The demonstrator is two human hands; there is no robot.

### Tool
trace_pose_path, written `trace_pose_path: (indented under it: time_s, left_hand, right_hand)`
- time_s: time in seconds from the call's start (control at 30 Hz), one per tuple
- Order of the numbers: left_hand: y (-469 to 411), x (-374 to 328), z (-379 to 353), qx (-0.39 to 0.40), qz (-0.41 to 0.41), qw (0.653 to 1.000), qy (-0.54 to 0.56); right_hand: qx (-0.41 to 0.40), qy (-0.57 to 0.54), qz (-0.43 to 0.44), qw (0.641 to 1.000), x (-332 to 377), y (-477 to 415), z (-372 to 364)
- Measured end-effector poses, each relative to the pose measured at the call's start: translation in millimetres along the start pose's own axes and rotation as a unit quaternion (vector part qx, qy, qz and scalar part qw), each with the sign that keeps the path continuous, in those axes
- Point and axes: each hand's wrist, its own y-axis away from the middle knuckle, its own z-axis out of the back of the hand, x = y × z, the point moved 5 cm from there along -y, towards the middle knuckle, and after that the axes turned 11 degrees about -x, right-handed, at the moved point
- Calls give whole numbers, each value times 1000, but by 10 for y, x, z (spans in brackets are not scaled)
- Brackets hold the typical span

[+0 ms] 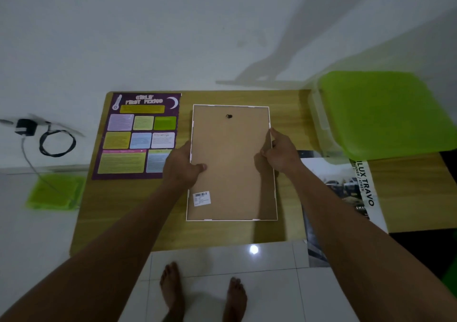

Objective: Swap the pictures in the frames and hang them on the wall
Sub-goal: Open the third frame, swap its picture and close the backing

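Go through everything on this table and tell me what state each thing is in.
Frame: face down, backing board in, held at both side edges.
Purple poster: unframed, flat, face up.
Car poster: face up, overhanging the table edge.
Green-lidded bin: lid on.

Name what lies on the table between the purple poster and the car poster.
In the head view, the picture frame lies there, back side up, with the left hand and right hand holding its side edges.
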Motion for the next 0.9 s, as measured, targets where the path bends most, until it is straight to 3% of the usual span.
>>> trace_pose_path:
  time_s: [0.23, 0.5, 0.77, 0.9]
  left_hand:
    - [-104, 86, -90, 35, 2, 999, -17]
    - [-305, 112, 28, 37, -134, 983, -118]
    - [-466, 158, -64, 120, -170, 962, -176]
    - [-489, 153, -71, 116, -151, 967, -170]
  right_hand:
    - [-30, 69, 35, 997, 20, 48, -33]
    - [-22, 219, 183, 958, 335, -109, -227]
    - [65, 221, 277, 933, 733, -556, -636]
    - [43, 227, 308, 923, 846, -573, -664]
